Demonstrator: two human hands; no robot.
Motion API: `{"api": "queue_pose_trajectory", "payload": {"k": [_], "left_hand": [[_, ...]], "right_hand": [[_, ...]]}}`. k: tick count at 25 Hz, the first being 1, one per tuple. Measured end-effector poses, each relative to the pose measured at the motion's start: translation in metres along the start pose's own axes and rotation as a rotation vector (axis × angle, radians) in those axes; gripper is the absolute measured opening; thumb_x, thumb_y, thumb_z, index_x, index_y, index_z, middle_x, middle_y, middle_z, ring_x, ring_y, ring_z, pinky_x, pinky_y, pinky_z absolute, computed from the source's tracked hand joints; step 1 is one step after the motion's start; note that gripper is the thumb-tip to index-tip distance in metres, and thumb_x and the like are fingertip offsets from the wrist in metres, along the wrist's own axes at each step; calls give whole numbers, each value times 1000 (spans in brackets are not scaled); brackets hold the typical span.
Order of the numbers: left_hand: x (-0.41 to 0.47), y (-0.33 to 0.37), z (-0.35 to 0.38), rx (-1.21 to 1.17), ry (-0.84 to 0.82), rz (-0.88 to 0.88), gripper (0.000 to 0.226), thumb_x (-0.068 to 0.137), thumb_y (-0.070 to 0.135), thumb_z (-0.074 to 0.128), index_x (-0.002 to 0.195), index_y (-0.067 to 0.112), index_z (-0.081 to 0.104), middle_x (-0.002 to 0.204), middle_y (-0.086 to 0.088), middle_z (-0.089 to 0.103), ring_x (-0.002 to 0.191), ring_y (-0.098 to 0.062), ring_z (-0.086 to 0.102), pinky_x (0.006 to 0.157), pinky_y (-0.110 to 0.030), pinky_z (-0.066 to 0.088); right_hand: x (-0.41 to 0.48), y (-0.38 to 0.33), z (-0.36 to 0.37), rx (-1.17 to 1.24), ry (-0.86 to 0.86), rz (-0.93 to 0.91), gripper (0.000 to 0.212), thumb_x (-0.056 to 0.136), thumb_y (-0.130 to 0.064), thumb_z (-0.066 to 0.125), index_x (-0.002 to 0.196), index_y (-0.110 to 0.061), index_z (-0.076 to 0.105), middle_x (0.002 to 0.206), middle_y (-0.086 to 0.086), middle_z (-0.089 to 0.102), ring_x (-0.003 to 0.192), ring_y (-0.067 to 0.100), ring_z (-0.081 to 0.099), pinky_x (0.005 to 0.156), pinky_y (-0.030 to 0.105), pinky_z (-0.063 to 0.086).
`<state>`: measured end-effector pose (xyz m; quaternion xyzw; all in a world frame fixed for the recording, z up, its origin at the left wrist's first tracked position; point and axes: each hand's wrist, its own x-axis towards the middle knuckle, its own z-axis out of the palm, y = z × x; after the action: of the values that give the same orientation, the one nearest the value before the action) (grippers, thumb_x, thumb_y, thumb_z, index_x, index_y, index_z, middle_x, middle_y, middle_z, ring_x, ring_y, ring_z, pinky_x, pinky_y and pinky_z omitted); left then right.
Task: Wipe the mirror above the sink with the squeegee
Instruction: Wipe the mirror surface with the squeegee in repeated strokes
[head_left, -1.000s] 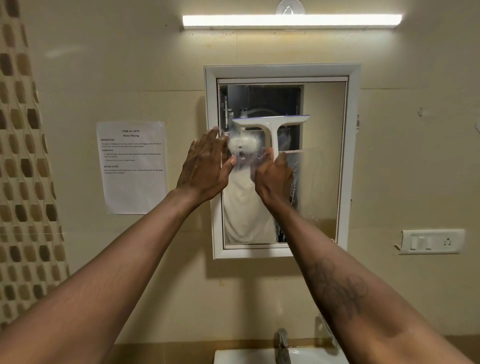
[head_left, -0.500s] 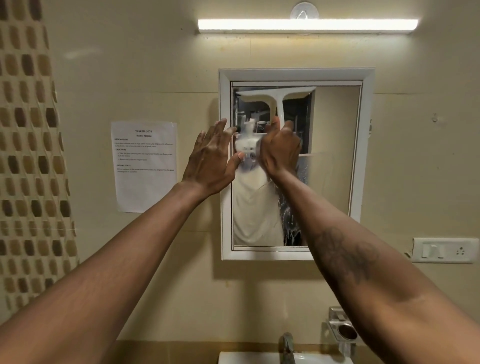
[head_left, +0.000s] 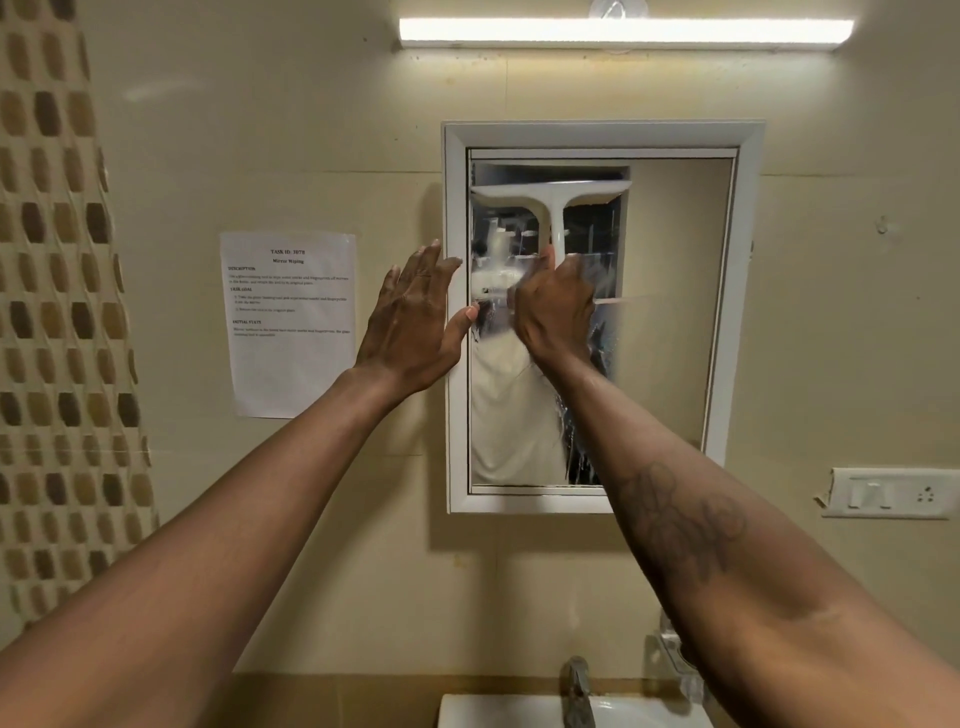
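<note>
Reaching over the sink (head_left: 493, 714) at six o'clock, we grip the squeegee (head_left: 556, 200) handle in our right hand (head_left: 553, 312), blade lying across the mirror (head_left: 675, 312) glass toward eleven o'clock. Our left hand (head_left: 410, 322), at nine o'clock of the right, is spread and holds nothing, thumb tip over the white frame (head_left: 454, 415). Wet streaks (head_left: 574, 457) run down the glass.

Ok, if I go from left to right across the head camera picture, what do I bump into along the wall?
Brown mosaic tiles → paper notice → left hand → right hand holding the squeegee → switch plate.
</note>
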<state>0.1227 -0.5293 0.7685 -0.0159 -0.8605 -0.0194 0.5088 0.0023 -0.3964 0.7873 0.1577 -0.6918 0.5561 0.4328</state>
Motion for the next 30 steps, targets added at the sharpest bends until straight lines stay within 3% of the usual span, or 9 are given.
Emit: {"api": "queue_pose_trajectory", "payload": {"k": [3,5,9,14,16,19,23,26,30], "left_hand": [[-6,6,0,-6,-1,-5,60,104,45,53,154,16,37,168,-12,26,158,-27,22,128,-51,20],[-6,10,-4,-3,-3,1,61,104,45,53,155,16,36,169,-11,25,158,-27,21,128,-51,19],[-3,12,-15,-9,25,20,62,103,45,56,154,17,37,169,-12,25,158,-28,21,128,-51,20],[-5,5,-17,8,25,13,61,103,45,53,154,17,36,169,-12,25,158,-27,21,128,-51,20],[-6,2,-15,16,4,7,61,104,45,52,155,17,35,170,-12,23,159,-26,19,128,-51,19],[-5,1,-12,14,0,7,61,103,45,52,155,17,35,170,-12,23,159,-26,19,128,-51,19],[0,1,-9,17,12,16,60,103,44,52,154,16,37,170,-12,24,158,-27,20,128,-51,19],[-1,0,-8,12,-5,11,60,103,44,52,155,17,36,170,-11,22,159,-27,19,128,-50,18],[-5,-7,-9,13,-15,1,60,103,41,53,156,17,35,171,-11,21,159,-25,16,129,-50,16]], "right_hand": [[-22,15,-6,-27,-49,-4,41,110,-49,33,109,-13,52,81,-1,59,69,18,61,56,30,42],[-30,17,-9,-33,-54,-20,44,110,-49,31,117,-11,52,86,4,64,72,22,62,61,34,45],[-18,1,-15,49,-22,4,44,111,-47,32,121,-10,53,91,7,65,76,20,65,62,36,53],[18,-8,-28,51,65,-18,45,111,-42,36,111,-4,60,83,2,62,66,10,59,52,19,39],[23,-2,-30,52,57,3,43,111,-42,37,115,-5,59,85,2,63,64,7,57,51,16,36],[26,5,-31,34,8,4,45,111,-43,35,122,-5,57,93,4,66,72,16,61,54,19,40],[28,-10,-23,56,13,-55,46,112,-43,35,114,-4,59,84,5,65,66,10,62,56,26,53],[26,-21,-12,69,21,-50,45,111,-44,35,111,-5,59,81,6,66,71,19,67,66,37,58],[25,-23,-3,50,10,-23,45,112,-44,34,115,-5,57,79,2,62,71,16,65,64,33,56]]}}
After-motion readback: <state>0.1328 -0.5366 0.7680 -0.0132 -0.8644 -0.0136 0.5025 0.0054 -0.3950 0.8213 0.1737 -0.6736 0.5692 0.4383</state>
